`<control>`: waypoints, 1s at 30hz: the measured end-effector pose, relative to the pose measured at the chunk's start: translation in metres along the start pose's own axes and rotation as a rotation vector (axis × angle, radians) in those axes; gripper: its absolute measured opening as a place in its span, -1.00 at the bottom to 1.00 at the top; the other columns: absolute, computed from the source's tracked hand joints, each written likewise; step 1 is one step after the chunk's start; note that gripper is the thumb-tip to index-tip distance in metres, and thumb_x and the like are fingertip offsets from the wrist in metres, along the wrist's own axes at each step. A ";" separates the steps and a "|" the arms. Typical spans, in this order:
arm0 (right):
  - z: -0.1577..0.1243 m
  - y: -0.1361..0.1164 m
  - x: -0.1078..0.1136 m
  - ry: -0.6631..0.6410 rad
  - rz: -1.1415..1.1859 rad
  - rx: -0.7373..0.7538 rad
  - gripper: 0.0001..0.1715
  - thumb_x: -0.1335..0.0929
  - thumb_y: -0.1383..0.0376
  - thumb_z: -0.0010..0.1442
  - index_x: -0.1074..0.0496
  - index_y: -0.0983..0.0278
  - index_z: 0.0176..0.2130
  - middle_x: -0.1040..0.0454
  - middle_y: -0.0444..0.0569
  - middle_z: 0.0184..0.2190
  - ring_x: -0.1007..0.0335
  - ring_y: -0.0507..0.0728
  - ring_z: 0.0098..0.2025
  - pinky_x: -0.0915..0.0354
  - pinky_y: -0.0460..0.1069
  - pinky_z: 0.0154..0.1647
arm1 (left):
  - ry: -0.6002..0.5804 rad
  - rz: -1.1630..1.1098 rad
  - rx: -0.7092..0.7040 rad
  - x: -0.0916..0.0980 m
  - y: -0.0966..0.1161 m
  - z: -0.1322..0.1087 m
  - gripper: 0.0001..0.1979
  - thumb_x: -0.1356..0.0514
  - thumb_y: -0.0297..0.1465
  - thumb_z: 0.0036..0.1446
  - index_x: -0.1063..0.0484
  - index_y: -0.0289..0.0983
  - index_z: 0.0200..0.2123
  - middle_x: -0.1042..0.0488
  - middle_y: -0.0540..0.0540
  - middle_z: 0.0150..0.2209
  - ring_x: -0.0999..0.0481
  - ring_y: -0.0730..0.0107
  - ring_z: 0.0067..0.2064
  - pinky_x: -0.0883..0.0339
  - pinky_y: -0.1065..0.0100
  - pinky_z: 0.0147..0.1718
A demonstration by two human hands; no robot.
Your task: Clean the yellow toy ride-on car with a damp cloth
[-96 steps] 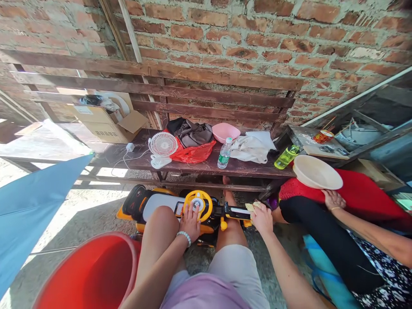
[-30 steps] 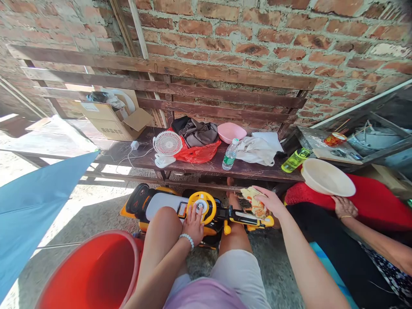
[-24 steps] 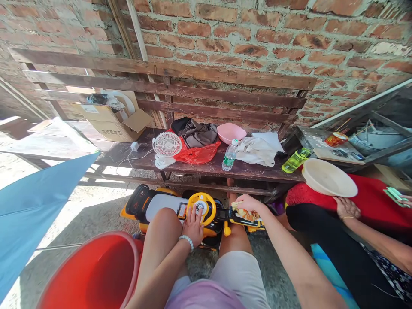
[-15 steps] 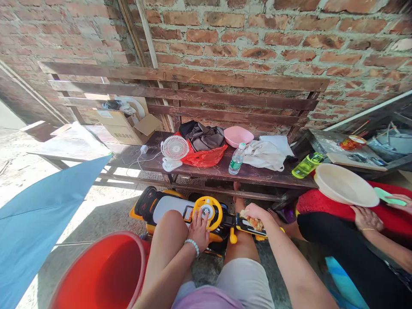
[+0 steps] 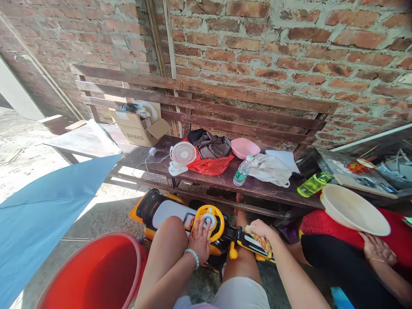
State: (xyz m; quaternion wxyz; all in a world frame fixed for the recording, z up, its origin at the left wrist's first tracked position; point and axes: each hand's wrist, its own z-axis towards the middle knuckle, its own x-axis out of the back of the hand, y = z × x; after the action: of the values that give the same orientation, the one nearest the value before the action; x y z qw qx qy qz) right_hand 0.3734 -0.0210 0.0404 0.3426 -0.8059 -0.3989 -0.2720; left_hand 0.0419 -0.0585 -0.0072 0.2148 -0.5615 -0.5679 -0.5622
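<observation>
Yellow and black, the toy car sits on the ground in the head view, with the left hand lying flat, fingers spread, on its steering wheel and the right hand gripping a patterned cloth on its long bar. It looks like a rubbing step, and more rubbing would call for a steady car. The left knee hides part of it, a red tub is near, and the bench stands just behind.

Left of the white fan, the cardboard box bears Chinese characters — blurred; right of the fan, the bottle has a green label — illegible.
</observation>
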 end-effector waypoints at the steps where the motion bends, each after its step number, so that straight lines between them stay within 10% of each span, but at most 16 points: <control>1: 0.009 -0.014 -0.004 -0.020 0.009 0.032 -0.83 -0.58 0.32 -0.09 -0.55 0.26 -0.55 -0.39 -0.18 -0.61 -0.41 0.09 -0.40 -0.27 -0.05 -0.33 | -0.006 0.001 0.002 0.000 0.000 0.000 -0.13 -0.14 -0.38 0.29 -0.03 -0.27 0.63 0.26 -0.19 0.68 0.26 -0.28 0.67 -0.05 -0.30 0.52; 8: 0.051 -0.077 -0.023 -0.165 -0.064 0.169 -0.87 -0.57 0.38 -0.12 -0.68 0.23 -0.43 -0.51 -0.20 -0.55 -0.42 0.05 -0.39 -0.27 -0.10 -0.34 | 0.005 -0.004 -0.009 -0.005 -0.008 0.001 -0.14 -0.14 -0.35 0.30 -0.05 -0.24 0.63 0.26 -0.16 0.67 0.22 -0.35 0.66 -0.06 -0.37 0.50; 18: 0.060 -0.082 -0.037 -0.164 -0.243 0.148 -0.51 -0.66 0.34 -0.23 -0.74 0.12 -0.20 -0.67 -0.19 -0.35 -0.60 0.10 -0.27 -0.35 -0.11 -0.28 | 0.036 -0.019 -0.033 -0.011 -0.011 0.001 -0.13 -0.14 -0.35 0.29 -0.04 -0.23 0.63 0.27 -0.15 0.67 0.22 -0.34 0.66 -0.05 -0.38 0.51; 30: 0.032 -0.110 -0.038 -0.107 -0.244 0.325 -0.63 -0.52 0.46 0.02 -0.76 0.14 -0.17 -0.75 -0.05 -0.22 -0.67 0.17 -0.15 -0.32 -0.08 -0.24 | 0.034 -0.050 -0.039 -0.019 -0.015 0.003 -0.09 -0.13 -0.40 0.27 0.03 -0.20 0.65 0.33 -0.15 0.67 0.28 -0.30 0.67 -0.05 -0.41 0.49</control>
State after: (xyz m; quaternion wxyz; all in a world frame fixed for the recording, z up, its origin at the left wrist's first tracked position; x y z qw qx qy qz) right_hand 0.2670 0.0357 0.0306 0.4110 -0.6991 -0.5497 -0.2003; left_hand 0.0352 -0.0592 -0.0304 0.1993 -0.5418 -0.5668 -0.5879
